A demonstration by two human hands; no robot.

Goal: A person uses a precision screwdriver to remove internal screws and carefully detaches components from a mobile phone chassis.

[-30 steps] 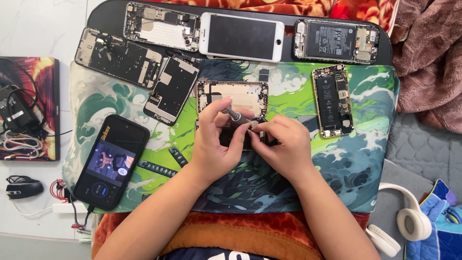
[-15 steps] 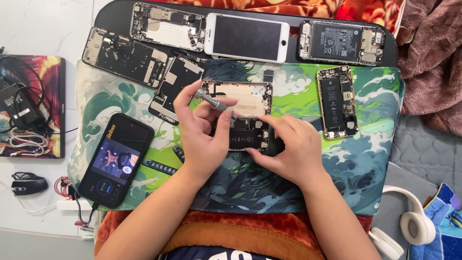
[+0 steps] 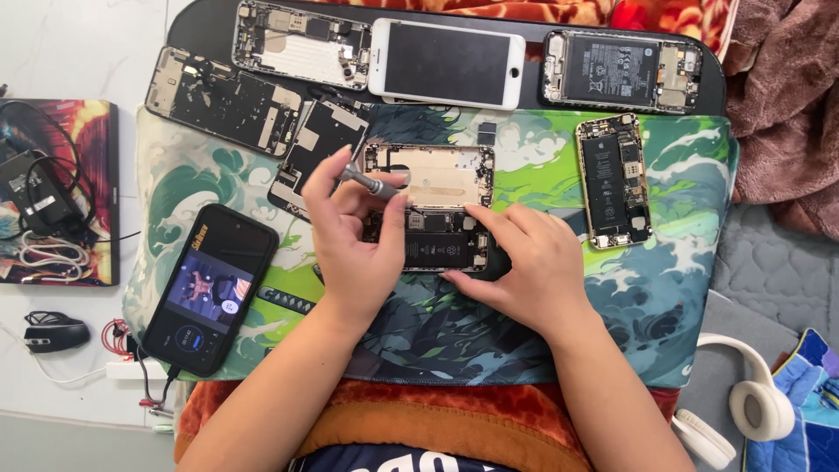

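An opened phone body with a black battery and bare metal inner frame lies in the middle of a green-and-white patterned mat. My left hand holds a small grey screwdriver by its shaft, its tip over the phone's upper left part. My right hand rests on the phone's lower right side, fingers spread and pressing it flat on the mat.
Several dismantled phones lie around: three stripped frames at upper left, a white-fronted phone, two open phones at right. A black phone with a lit screen sits at left. Cables, a mouse and white headphones flank the mat.
Both hands have lowered from a raised position to the open phone. The left hand turned the screwdriver toward the phone's top left; the right hand flattened onto the phone.
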